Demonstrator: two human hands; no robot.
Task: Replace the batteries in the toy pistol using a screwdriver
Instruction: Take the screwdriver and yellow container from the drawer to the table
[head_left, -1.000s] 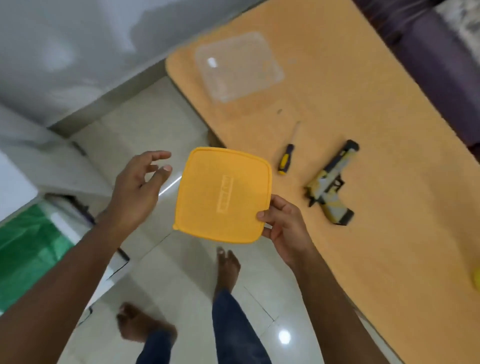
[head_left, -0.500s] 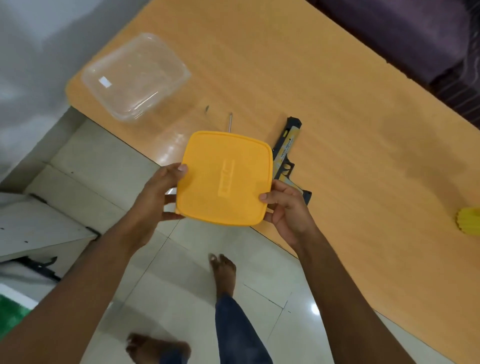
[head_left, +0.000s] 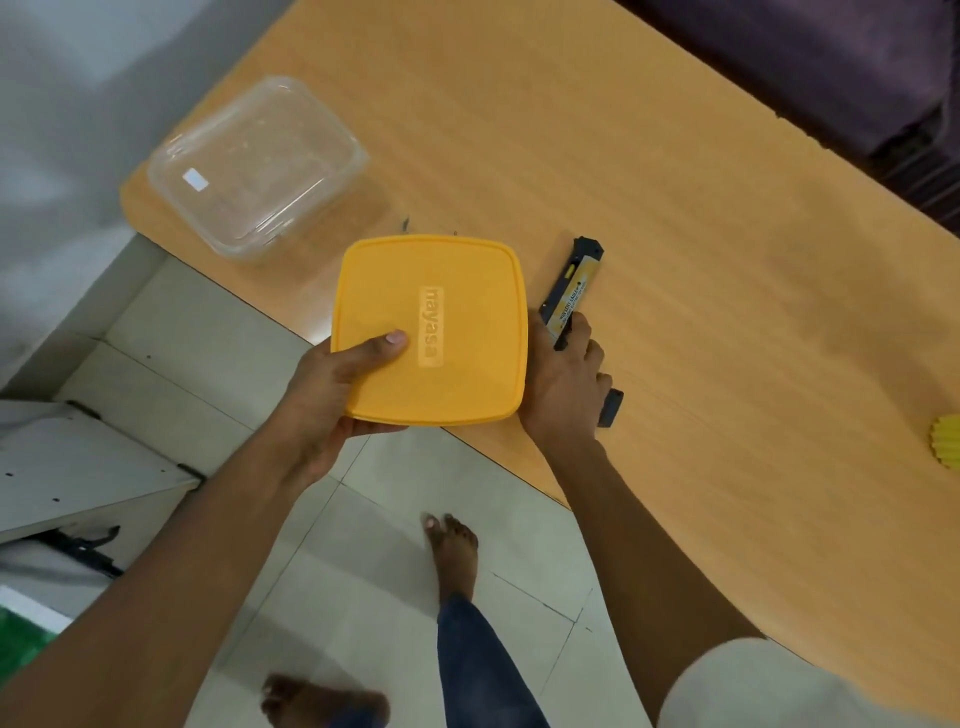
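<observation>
The yellow and black toy pistol (head_left: 571, 283) lies on the orange table (head_left: 701, 218) near its front edge. My right hand (head_left: 563, 379) is closed around its grip, and the black grip base sticks out beside my fingers. My left hand (head_left: 332, 395) holds a yellow square lid (head_left: 457, 312) by its near left corner, above the table edge and just left of the pistol. The lid hides the screwdriver. A small dark screw (head_left: 405, 223) lies on the table just beyond the lid.
A clear plastic container (head_left: 254, 161) stands at the table's left corner. A yellow ribbed object (head_left: 948, 441) shows at the right edge. A dark sofa (head_left: 831, 62) runs behind the table. My bare feet stand on the tiled floor beside a white cabinet (head_left: 78, 467).
My right hand let go of the yellow lid and closed on the pistol on the table. My left hand now holds the lid alone, thumb on top.
</observation>
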